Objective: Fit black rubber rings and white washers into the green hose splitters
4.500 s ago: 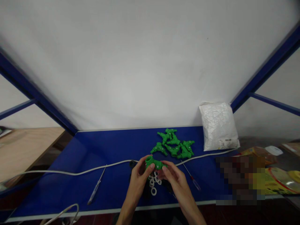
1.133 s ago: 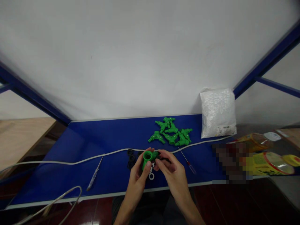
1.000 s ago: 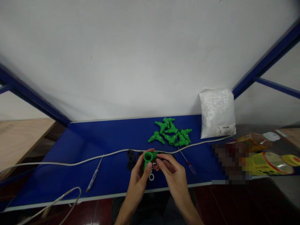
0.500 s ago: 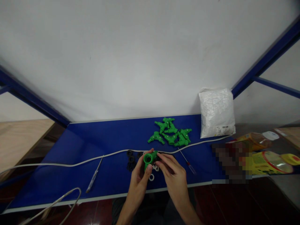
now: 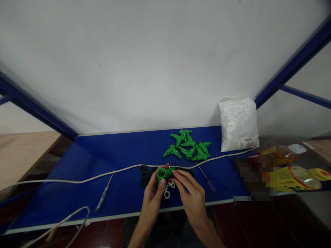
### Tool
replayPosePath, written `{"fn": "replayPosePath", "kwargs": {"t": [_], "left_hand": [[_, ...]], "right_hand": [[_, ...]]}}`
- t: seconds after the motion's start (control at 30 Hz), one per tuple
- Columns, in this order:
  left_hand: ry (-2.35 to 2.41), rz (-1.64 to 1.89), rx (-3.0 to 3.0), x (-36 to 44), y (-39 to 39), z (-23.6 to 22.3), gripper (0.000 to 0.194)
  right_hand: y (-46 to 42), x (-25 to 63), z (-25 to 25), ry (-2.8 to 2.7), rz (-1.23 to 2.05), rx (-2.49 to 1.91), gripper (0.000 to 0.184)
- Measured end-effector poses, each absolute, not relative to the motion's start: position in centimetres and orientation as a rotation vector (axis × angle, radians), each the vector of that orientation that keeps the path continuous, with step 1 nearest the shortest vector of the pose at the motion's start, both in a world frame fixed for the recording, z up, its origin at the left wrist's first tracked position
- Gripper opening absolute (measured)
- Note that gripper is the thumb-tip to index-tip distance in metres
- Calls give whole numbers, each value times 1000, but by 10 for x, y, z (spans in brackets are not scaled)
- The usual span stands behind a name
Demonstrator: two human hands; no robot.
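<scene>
Green fitting (image 5: pixel 168 171) held just above blue table (image 5: pixel 124 196), open mouth upward. Left hand (image 5: pixel 152 193) wraps its body; right hand (image 5: pixel 191 187) pinches the other end, fingertips partly hiding it. White rings (image 5: pixel 164 195) lie below, black parts (image 5: pixel 144 175) leftward. Beyond the cable (image 5: pixel 138 165): loose pile of similar fittings (image 5: pixel 188 153).

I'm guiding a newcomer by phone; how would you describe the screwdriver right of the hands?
Start at the blue tabletop and follow the white cable across it to the right of the right hand. There a thin screwdriver lies slanted, its tip at the cable and its handle toward the near edge. Red on its handle sets it apart from the pale-handled screwdriver on the left.
</scene>
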State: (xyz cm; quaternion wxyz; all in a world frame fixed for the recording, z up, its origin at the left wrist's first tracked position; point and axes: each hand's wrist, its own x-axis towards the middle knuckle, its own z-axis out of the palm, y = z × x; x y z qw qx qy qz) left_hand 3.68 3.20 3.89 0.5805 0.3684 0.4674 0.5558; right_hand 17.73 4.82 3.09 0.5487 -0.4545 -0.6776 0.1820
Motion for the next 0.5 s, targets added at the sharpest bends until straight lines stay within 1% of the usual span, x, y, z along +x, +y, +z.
{"fn": "replayPosePath", "kwargs": {"t": [0.17, 0.33, 0.5], "left_hand": [[1070, 1306, 681, 38, 35, 33, 47], [1080, 1274, 491, 36, 37, 29, 44], [1066, 1269, 317, 37, 39, 27, 43]], "right_hand": [[48, 177, 31, -1653, 377, -1122, 24], [47, 176, 31, -1691, 334, -1147, 27], [46, 175, 34, -1707, 336, -1132, 24]]}}
